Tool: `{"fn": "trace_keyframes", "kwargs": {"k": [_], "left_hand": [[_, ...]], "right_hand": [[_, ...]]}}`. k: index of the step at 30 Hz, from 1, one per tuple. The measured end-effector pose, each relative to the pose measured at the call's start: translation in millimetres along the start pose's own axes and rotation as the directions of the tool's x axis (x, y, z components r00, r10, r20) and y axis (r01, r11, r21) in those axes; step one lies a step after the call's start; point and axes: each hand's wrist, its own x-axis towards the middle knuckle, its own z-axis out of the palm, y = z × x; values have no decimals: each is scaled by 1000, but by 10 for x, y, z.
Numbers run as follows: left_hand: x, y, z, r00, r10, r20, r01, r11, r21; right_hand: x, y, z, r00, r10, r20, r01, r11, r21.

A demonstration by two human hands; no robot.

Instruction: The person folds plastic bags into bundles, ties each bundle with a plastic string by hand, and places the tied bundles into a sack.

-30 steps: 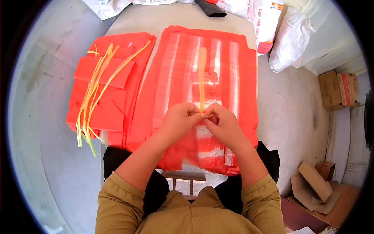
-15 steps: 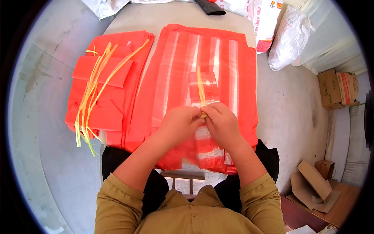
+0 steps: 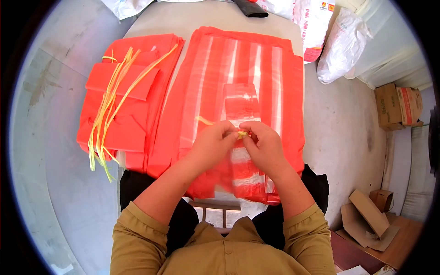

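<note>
Both hands meet over a folded bundle of red and clear striped plastic bags [image 3: 241, 103]. My left hand [image 3: 215, 143] pinches a yellow plastic tie strip [image 3: 241, 134] at the middle of the bundle. From the other side, my right hand [image 3: 262, 145] has thumb and fingertips closed on the same strip. A loose end of the strip sticks out to the left beyond my left hand. Whether a knot has formed is hidden by the fingers. Underneath lies a wide stack of red and clear striped plastic bags [image 3: 284, 91].
Left of the stack are folded red bags [image 3: 121, 82] with several yellow strips [image 3: 110, 101] across them. The table top [image 3: 156, 23] shows at the back. White sacks [image 3: 341, 43] stand beyond its right corner. Cardboard boxes [image 3: 398, 105] and opened cardboard [image 3: 366, 220] lie to the right.
The yellow strip's free end, which pointed away over the bundle, now lies to the left behind my left hand. My right fingers have shifted slightly around the strip.
</note>
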Motion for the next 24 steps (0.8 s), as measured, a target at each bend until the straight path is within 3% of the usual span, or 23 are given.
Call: {"fn": "trace_keyframes", "kwargs": {"k": [1,4,7,10,13,16,21,24], "left_hand": [[10,-24,1,1000,4,-12,-4,1000,-11],[50,-116,5,999,10,-31,-11,999,-47],[76,-129,5,1000,-12,-8,11,997,-78],[68,-76,-3,999,-41,28,44,995,-88],[79,-106,-1,999,-33,41,37,994,-102],[69,-77,-8,998,-48,46,53,993,-105],[75,-100,-34,1000,-16,-5,16,998,-64],[58,-65,-27,988,85,-128,-62,983,171]], "right_hand": [[-8,-26,1,997,77,13,-77,996,40],[27,104,-8,950,269,157,-311,849,427],[74,96,-110,935,219,280,-334,812,478],[70,65,-161,911,219,349,-320,909,265],[42,-28,-117,963,145,225,-178,975,134],[31,47,-73,990,-39,132,36,999,28],[31,93,-59,981,-191,39,192,980,-44],[23,114,-69,980,-198,27,199,979,-38]]}}
